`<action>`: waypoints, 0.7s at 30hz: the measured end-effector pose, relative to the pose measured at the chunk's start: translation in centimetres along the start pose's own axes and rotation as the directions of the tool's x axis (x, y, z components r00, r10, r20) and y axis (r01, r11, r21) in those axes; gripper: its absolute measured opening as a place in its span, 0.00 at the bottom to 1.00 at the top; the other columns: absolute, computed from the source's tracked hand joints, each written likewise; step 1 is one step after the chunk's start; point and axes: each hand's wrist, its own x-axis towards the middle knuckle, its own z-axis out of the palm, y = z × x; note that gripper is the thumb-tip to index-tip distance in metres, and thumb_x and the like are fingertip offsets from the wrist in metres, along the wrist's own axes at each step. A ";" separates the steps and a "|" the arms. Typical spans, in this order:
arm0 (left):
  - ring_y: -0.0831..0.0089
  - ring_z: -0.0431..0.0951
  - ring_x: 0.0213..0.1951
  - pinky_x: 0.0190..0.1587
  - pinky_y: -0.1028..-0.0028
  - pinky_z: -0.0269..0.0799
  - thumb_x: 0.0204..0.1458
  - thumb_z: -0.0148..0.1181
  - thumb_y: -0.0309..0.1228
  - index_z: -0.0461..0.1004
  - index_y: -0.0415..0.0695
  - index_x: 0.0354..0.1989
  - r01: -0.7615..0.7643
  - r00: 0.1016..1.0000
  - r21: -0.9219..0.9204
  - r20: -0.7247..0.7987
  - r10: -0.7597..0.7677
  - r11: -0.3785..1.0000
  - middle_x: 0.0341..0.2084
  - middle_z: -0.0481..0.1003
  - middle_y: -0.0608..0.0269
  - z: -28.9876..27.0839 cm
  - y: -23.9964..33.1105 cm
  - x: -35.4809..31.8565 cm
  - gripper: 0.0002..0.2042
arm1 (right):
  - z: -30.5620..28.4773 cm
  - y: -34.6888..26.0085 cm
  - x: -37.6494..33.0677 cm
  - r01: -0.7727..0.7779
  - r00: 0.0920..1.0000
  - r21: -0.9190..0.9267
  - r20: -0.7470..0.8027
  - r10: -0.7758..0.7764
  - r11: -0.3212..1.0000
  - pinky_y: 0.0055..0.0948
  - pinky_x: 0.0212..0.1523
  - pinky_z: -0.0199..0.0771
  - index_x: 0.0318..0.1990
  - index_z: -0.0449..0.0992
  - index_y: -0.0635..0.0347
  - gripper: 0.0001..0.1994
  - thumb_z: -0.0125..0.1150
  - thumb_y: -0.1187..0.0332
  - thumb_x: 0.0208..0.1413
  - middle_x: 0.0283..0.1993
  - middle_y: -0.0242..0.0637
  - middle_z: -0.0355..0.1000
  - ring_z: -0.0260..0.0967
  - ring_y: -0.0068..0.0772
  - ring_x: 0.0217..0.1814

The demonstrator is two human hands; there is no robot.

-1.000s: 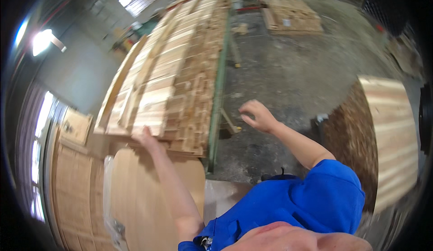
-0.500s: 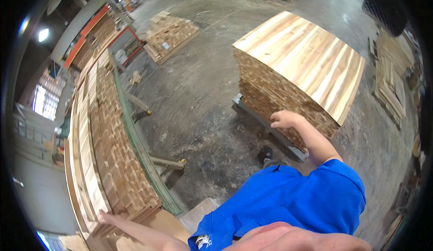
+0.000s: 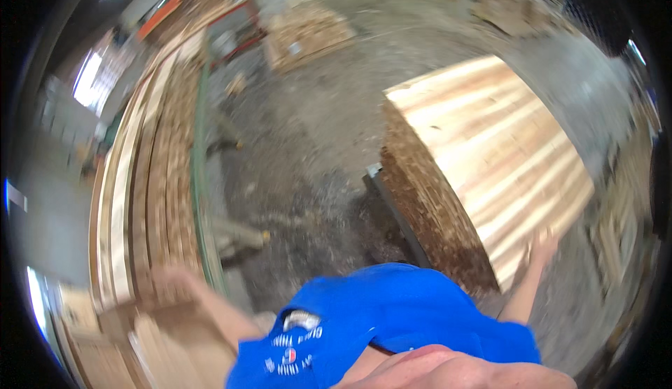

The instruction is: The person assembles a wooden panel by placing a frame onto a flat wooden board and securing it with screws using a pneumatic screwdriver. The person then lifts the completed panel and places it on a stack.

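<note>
At the right stands a tall stack of wood panels, its light striped top panel tilted toward me in the view. My right hand is at the near right edge of that top panel, fingers reaching onto it and apart. Along the left runs a long pile of wood boards on a green-edged bench. Beside the near end of this pile is my left hand, smeared by motion. Its fingers cannot be made out, and neither can any contact with the boards.
Bench legs jut onto the concrete floor between the two stacks. A low pile of wood pieces lies at the far side. More boards lean at the far right, and brown sheets lie at the lower left.
My right hand has moved from the stack's side to the top panel's near right edge. My left hand has come off the board ends. The view has turned.
</note>
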 end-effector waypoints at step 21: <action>0.55 0.54 0.59 0.57 0.53 0.53 0.47 0.49 0.35 0.63 0.46 0.54 -0.114 0.008 -0.993 0.042 0.999 0.042 0.54 0.60 0.54 -17.2 61.4 -25.4 0.23 | 4.6 0.5 -17.0 -0.621 0.768 0.660 0.403 0.498 0.424 0.40 0.56 0.59 0.62 0.48 0.66 0.32 0.42 0.51 0.59 0.61 0.52 0.52 0.56 0.49 0.58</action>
